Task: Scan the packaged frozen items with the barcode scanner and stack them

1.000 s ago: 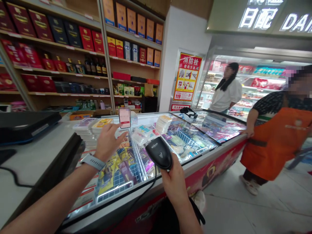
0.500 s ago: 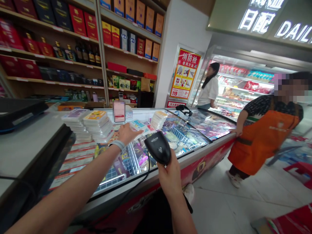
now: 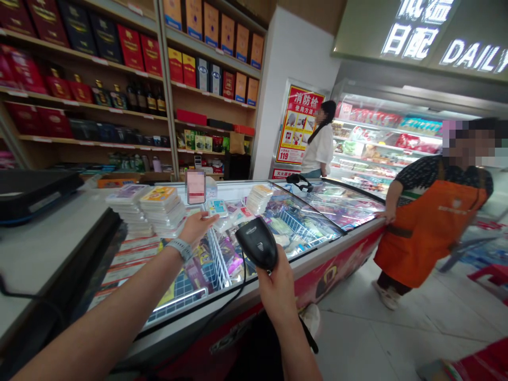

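Observation:
My left hand [image 3: 198,226], with a band on its wrist, grips the near-left edge of a flat clear pack with a blue label [image 3: 217,208], thumb toward me. The pack is over the glass lid of a chest freezer [image 3: 273,317]. My right hand [image 3: 278,283] is wrapped around a black barcode scanner [image 3: 257,242], its head pointing forward and a cable trailing down. More flat packs lie beside the held one, including one with a red label [image 3: 245,212]. A short stack of packs [image 3: 259,199] stands just beyond.
Two taller pack stacks [image 3: 161,211] and a propped phone [image 3: 196,186] stand on the freezer's left part. Black straps [image 3: 299,183] lie at its far edge. A person in an orange apron [image 3: 432,227] holds the freezer's right edge; another person [image 3: 319,143] stands behind.
My left hand has drawn back to the left, and the blue-labelled pack has shifted with it. The scanner stays nearly in place. The person at the back has moved left.

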Motion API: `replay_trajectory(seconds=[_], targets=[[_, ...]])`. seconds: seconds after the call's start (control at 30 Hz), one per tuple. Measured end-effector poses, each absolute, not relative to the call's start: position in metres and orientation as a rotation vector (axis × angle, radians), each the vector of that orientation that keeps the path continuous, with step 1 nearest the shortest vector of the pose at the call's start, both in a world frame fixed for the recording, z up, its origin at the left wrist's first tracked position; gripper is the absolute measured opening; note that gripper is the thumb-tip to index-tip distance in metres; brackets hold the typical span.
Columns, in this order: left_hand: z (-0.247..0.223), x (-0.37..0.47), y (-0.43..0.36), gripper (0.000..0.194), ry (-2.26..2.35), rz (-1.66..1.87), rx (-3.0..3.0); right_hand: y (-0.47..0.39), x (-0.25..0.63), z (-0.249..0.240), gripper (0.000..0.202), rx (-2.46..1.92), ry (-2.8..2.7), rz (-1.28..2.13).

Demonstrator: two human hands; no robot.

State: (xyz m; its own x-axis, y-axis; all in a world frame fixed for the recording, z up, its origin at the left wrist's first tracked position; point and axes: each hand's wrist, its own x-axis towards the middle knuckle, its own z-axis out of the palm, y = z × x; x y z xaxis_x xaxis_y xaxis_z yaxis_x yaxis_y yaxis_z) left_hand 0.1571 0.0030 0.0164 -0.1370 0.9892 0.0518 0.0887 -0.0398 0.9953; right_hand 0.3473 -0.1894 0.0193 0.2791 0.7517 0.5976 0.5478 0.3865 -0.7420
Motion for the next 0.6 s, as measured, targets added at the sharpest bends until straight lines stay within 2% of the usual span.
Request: replay_trajectory(seconds=[0.13,0.23,0.5,0.6], targets=[[0.016,0.159,0.006,0.023,1.291,1.284,1.087,-0.189,0.347,0.019,0.036,-1.271,-1.397,0.222],[0.019,0.157,0.004,0.02,1.282,1.285,1.006,-0.189,0.347,0.02,0.038,-1.272,-1.4,0.222],[0.029,0.12,-0.047,0.038,1.281,1.244,1.067,-0.191,0.343,0.024,0.035,-1.28,-1.469,0.206],[0.026,0.094,-0.064,0.049,1.479,1.226,1.326,-0.189,0.338,0.024,0.033,-1.3,-1.52,0.19]])
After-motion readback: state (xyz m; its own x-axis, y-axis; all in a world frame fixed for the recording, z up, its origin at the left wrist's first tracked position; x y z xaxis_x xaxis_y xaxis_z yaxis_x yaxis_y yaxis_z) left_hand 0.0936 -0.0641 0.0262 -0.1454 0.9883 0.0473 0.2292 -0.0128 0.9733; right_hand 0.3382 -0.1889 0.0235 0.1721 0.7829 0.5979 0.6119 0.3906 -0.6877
